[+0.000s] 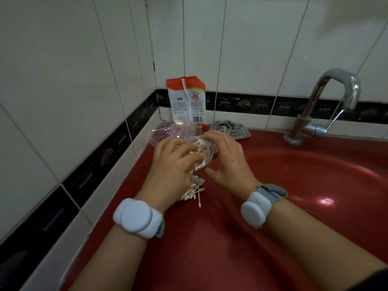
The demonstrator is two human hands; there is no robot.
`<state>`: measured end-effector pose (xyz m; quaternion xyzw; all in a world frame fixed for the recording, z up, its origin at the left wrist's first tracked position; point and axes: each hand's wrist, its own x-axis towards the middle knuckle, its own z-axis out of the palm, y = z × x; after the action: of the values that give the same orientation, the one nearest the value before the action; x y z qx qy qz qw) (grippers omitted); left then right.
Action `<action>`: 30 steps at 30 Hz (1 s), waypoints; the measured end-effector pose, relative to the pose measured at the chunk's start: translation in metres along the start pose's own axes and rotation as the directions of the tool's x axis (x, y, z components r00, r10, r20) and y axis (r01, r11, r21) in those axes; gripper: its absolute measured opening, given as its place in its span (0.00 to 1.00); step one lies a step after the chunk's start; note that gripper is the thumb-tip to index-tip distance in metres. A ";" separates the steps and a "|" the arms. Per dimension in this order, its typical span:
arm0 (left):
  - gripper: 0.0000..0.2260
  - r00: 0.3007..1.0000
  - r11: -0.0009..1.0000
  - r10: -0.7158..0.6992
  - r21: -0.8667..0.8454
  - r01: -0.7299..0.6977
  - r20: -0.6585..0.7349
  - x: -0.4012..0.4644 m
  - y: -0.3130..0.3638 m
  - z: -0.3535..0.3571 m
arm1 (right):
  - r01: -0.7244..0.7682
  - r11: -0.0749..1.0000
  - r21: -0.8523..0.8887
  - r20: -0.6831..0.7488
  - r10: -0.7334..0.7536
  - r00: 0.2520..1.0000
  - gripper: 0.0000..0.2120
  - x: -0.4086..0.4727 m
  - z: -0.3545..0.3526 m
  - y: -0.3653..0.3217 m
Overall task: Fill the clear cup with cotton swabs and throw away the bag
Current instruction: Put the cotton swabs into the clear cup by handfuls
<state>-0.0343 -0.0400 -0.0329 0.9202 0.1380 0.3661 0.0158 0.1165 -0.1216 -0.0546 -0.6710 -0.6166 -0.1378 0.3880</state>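
Note:
A clear cup (206, 149) lies tilted on its side between my hands, its mouth toward me, partly filled with cotton swabs. My right hand (228, 160) holds the cup from the right. My left hand (174, 164) grips a bunch of cotton swabs (197, 162) at the cup's mouth. More loose swabs (193, 192) lie in a heap on the red counter under my left wrist. A crumpled clear plastic bag (174, 128) sits just behind my hands near the wall.
An upright red-and-white packet (186, 99) leans on the tiled wall. A grey cloth (231, 128) lies to its right. A chrome tap (323, 110) stands at the back right, above the red sink basin (315, 185).

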 end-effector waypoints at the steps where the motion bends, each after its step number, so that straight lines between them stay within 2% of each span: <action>1: 0.19 1.000 0.999 -0.021 -0.038 0.021 -0.013 0.000 0.000 -0.001 | -0.009 1.000 -0.002 -0.002 0.009 1.000 0.30 -0.001 0.001 0.000; 4: 0.18 0.978 0.971 -0.197 -0.153 0.185 -0.070 0.000 0.003 -0.006 | -0.019 1.000 -0.005 -0.001 0.019 1.000 0.32 -0.001 0.001 0.000; 6: 0.16 0.960 0.960 -0.265 -0.114 0.254 -0.093 -0.001 0.006 -0.006 | -0.021 1.000 0.000 0.003 0.021 1.000 0.33 -0.001 0.002 -0.001; 9: 0.16 0.970 0.970 -0.240 -0.043 0.238 -0.033 -0.003 0.005 -0.002 | -0.034 0.999 -0.001 -0.021 0.034 0.999 0.32 0.000 0.001 -0.003; 14: 0.17 0.961 0.960 -0.265 -0.113 0.256 -0.079 -0.004 0.006 -0.001 | -0.060 0.998 -0.004 -0.020 0.060 0.998 0.31 -0.001 0.003 -0.004; 17: 0.18 0.975 0.966 -0.220 -0.146 0.213 -0.037 -0.006 0.006 0.003 | -0.060 0.998 -0.008 -0.029 0.060 0.998 0.31 0.000 0.004 -0.003; 19: 0.19 0.956 0.949 -0.273 -0.192 0.250 -0.103 -0.005 0.004 0.004 | -0.067 0.998 0.002 -0.025 0.067 0.997 0.32 0.000 0.003 -0.003; 22: 0.20 0.893 0.918 -0.385 -0.201 0.343 -0.235 -0.004 0.004 0.002 | -0.060 0.998 0.010 -0.018 0.060 0.998 0.32 0.001 0.005 -0.006; 24: 0.21 0.886 0.910 -0.408 -0.170 0.377 -0.221 -0.002 0.005 0.004 | -0.052 0.998 0.018 -0.022 0.052 0.998 0.31 0.002 0.006 -0.010; 27: 0.20 0.912 0.924 -0.379 -0.107 0.366 -0.153 -0.002 0.006 0.008 | -0.057 0.998 0.022 -0.042 0.058 0.997 0.31 0.003 0.006 -0.010; 30: 0.18 0.894 0.918 -0.389 -0.178 0.355 -0.222 -0.003 -0.002 0.001 | -0.073 0.997 0.021 -0.048 0.074 0.996 0.33 0.001 0.004 -0.008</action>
<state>-0.0363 -0.0392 -0.0355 0.8191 0.2879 0.4791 0.1293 0.1080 -0.1187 -0.0537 -0.6861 -0.5831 -0.1339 0.4140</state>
